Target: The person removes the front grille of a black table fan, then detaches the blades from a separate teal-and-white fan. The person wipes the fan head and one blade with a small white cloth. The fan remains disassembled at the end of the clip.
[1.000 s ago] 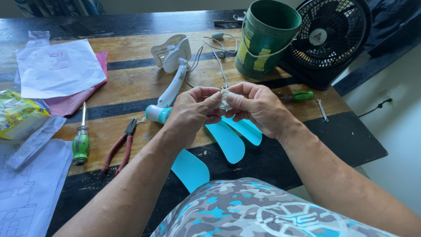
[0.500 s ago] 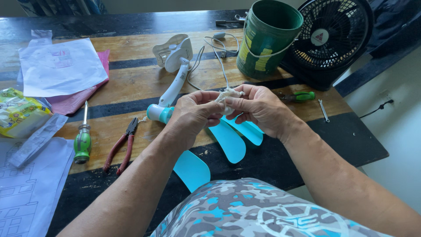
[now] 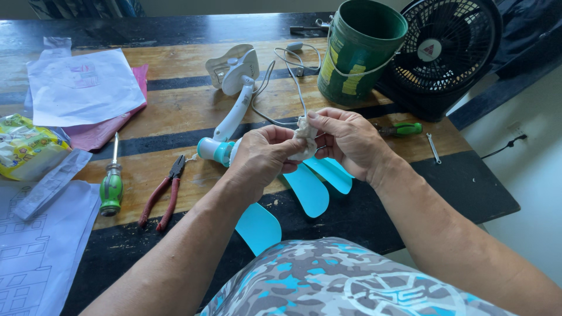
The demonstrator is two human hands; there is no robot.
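Observation:
My left hand (image 3: pixel 263 155) and my right hand (image 3: pixel 345 140) meet above the wooden table (image 3: pixel 175 105), both pinching a small crumpled white wad (image 3: pixel 305 133). A white cord (image 3: pixel 295 82) runs from the wad toward the back of the table. Below my hands lie three light-blue fan blades (image 3: pixel 310 187), partly hidden by my wrists. A white fan stand with a teal end (image 3: pixel 225 126) lies just left of my left hand.
Red-handled pliers (image 3: pixel 161 196) and a green screwdriver (image 3: pixel 110 187) lie at the left. Papers (image 3: pixel 82 88) and a yellow packet (image 3: pixel 23 149) sit further left. A green bucket (image 3: pixel 357 50), a black fan (image 3: pixel 445 52), a second green screwdriver (image 3: pixel 401 129) and a small wrench (image 3: pixel 433 147) stand at the right.
My right hand has lifted its fingers over the top of the wad while my left hand shifted slightly lower and right; the wad has been turned between them.

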